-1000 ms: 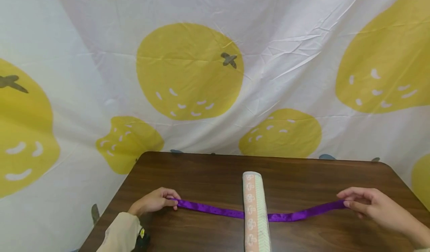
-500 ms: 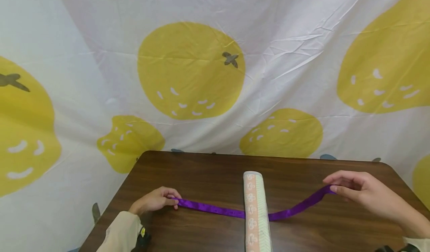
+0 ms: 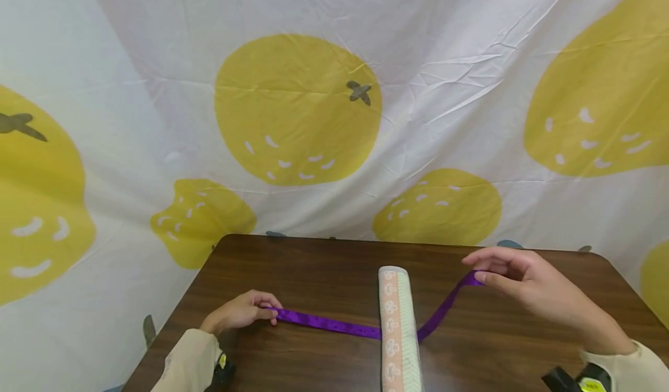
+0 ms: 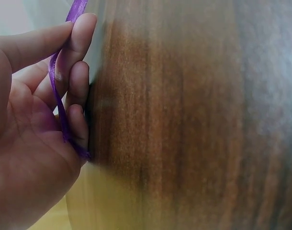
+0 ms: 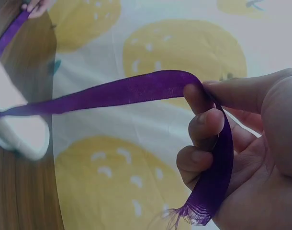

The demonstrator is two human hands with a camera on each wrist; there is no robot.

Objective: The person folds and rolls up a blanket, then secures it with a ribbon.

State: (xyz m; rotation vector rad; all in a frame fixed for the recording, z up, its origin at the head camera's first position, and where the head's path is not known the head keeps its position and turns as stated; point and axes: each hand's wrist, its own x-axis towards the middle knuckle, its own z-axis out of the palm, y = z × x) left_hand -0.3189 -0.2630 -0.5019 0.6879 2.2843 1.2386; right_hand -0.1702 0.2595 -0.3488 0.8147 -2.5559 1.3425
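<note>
A purple ribbon (image 3: 329, 324) runs beneath a rolled towel (image 3: 399, 328) with a peach and pale green pattern. My left hand (image 3: 243, 310) pinches the ribbon's left end between thumb and index finger, low over the table. In the left wrist view a short tail of ribbon (image 4: 58, 96) hangs across the palm. Raised above the table on the right, my right hand (image 3: 528, 281) pinches the other end, and the ribbon slopes up to it from the towel. The right wrist view shows the frayed tip (image 5: 196, 211) dangling below the fingers. The stretch under the towel is hidden.
The dark wooden table (image 3: 313, 264) has rounded far corners. Behind it hangs a white cloth (image 3: 407, 49) printed with big yellow fruit. The towel's near end runs out of the head view at the bottom.
My right hand has moved left and up, carrying its ribbon end toward the towel, so that side now rises more steeply. The left hand and the towel stay in place.
</note>
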